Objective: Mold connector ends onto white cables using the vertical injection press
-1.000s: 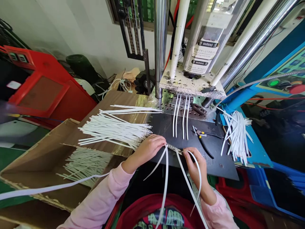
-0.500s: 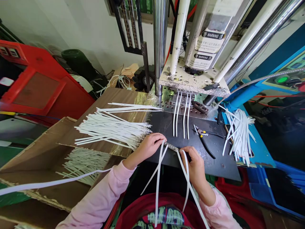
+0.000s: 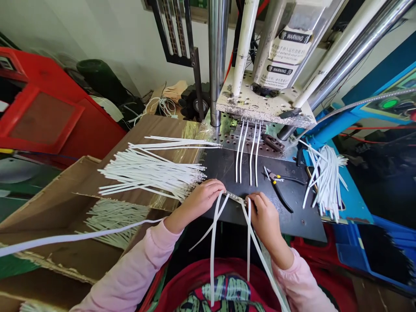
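Note:
A small notched metal bar (image 3: 234,197) spans the gap between my two hands, just over the near edge of the black plate. My left hand (image 3: 205,197) pinches its left end, and my right hand (image 3: 265,219) has its fingers closed at the right end. Several thin white cables (image 3: 213,255) hang from the bar towards my lap, two of them crossing near the left hand. Fingertips partly hide both ends of the bar. Beyond the hands, more white cables (image 3: 251,158) stick out from under the press (image 3: 266,104) over the black plate (image 3: 221,167).
A pile of white cables (image 3: 146,171) lies on the brown board (image 3: 169,125) at left, above a cardboard box (image 3: 42,216) holding more. Yellow-and-black pliers (image 3: 277,190) rest on the plate. Another cable bundle (image 3: 326,180) is on the blue surface (image 3: 357,203) at right.
The cable beside my right hand swings to hang straighter. My right hand has shifted slightly up along the bar's end, while the left keeps its pinch. The view has moved a little.

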Demonstrator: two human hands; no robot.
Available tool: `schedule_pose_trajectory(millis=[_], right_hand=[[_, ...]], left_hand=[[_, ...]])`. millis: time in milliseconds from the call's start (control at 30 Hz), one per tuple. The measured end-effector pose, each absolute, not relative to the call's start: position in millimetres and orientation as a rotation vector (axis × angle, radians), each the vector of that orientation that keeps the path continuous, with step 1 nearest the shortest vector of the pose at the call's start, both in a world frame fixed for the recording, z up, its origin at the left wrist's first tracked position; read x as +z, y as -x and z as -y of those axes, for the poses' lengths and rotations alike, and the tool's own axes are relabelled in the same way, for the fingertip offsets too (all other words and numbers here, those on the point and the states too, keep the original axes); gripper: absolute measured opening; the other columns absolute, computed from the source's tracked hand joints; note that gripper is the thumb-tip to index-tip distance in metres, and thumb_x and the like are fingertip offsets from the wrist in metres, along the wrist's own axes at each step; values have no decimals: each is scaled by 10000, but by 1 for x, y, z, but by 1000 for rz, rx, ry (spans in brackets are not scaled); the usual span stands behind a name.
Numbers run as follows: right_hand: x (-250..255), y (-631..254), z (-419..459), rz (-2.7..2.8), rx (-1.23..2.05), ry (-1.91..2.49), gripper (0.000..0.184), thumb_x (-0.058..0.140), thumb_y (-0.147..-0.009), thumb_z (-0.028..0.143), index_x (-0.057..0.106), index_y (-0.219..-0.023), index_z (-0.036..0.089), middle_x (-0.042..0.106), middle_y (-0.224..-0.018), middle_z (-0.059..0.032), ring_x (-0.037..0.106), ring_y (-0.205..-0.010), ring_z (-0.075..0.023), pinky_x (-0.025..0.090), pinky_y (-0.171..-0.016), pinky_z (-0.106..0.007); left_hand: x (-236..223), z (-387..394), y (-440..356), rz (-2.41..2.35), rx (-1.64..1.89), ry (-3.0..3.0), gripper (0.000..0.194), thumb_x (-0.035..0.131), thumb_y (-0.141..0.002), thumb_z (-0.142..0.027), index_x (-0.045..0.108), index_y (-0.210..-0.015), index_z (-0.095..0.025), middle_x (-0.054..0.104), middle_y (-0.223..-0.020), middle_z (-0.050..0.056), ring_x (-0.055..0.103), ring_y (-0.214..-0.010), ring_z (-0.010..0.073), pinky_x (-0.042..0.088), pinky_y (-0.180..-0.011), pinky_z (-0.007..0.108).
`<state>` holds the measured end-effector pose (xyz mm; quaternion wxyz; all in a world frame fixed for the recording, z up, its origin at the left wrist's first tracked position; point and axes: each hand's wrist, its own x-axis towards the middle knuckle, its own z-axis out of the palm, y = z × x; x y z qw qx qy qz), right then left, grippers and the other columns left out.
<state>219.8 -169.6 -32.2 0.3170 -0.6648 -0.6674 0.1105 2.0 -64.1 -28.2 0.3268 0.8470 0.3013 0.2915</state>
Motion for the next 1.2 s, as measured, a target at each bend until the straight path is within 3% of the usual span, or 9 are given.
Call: schedule_pose_trajectory(millis=[300, 400, 467, 533, 633, 767, 867, 1033, 1200], right_hand=[[-21, -232, 174, 1335, 548, 1652, 170, 593, -942, 340, 694, -893, 213, 730, -853, -28, 683, -774, -179, 529, -698, -273], [-15, -233, 178, 1365, 416, 1627, 135, 603, -934, 317, 694, -896, 225, 728, -855, -24, 680, -787, -177, 536, -732, -284], [-15, -232, 179, 1415, 286, 1609, 103, 606, -929, 291, 686, -907, 231, 721, -861, -25, 674, -790, -176, 542, -767, -303], [-19, -231, 180, 1460, 218, 1596, 86, 604, -927, 274, 678, -912, 231, 719, -868, -28, 675, -797, -178, 546, -779, -314], [-22, -229, 179, 1468, 230, 1593, 86, 591, -938, 250, 672, -918, 232, 713, -857, -22, 677, -783, -170, 548, -747, -300], [-7, -222, 166, 1495, 126, 1456, 49, 613, -938, 217, 657, -941, 238, 708, -902, -29, 679, -836, -177, 550, -798, -326], [14, -217, 155, 1571, 39, 1353, 50, 616, -942, 210, 646, -962, 246, 709, -948, -46, 682, -892, -199, 551, -838, -371], [33, -212, 152, 1544, 85, 1341, 63, 615, -946, 203, 652, -953, 253, 697, -923, -28, 667, -867, -183, 542, -821, -353], [35, -209, 159, 1538, 288, 1347, 71, 593, -956, 209, 654, -946, 243, 695, -960, -35, 665, -896, -183, 537, -834, -336]], left_hand=[[-28, 65, -7, -849, 741, -2228, 198, 469, -986, -153, 660, -1030, -184, 685, -1046, 67, 648, -996, 181, 516, -956, 338], [-19, 70, -4, -843, 785, -2322, 344, 445, -945, -65, 615, -1214, -196, 659, -1213, 76, 602, -1165, 201, 409, -1135, 432], [-13, 77, 1, -887, 847, -2355, 468, 406, -892, 11, 596, -1259, -210, 646, -1255, 68, 571, -1215, 204, 370, -1164, 458], [-8, 83, 6, -933, 915, -2338, 482, 391, -875, 31, 623, -1218, -216, 666, -1213, 64, 587, -1174, 202, 422, -1103, 432], [1, 85, 9, -928, 1016, -2274, 309, 452, -950, -67, 681, -1099, -209, 717, -1088, 61, 639, -1050, 196, 475, -985, 380], [26, 74, -8, -878, 1042, -2186, 137, 620, -952, -262, 727, -1023, -215, 755, -1020, 39, 675, -979, 193, 462, -925, 353], [49, 68, -31, -754, 872, -2264, 171, 727, -880, -365, 744, -987, -234, 771, -1002, 11, 685, -971, 198, 420, -923, 364], [57, 70, -51, -710, 874, -2341, 97, 669, -930, -283, 740, -902, -223, 771, -888, -16, 682, -864, 157, 366, -861, 361], [53, 73, -46, -649, 929, -2539, 152, 597, -974, -252, 728, -905, -218, 764, -896, -3, 639, -883, 172, 321, -885, 382]])
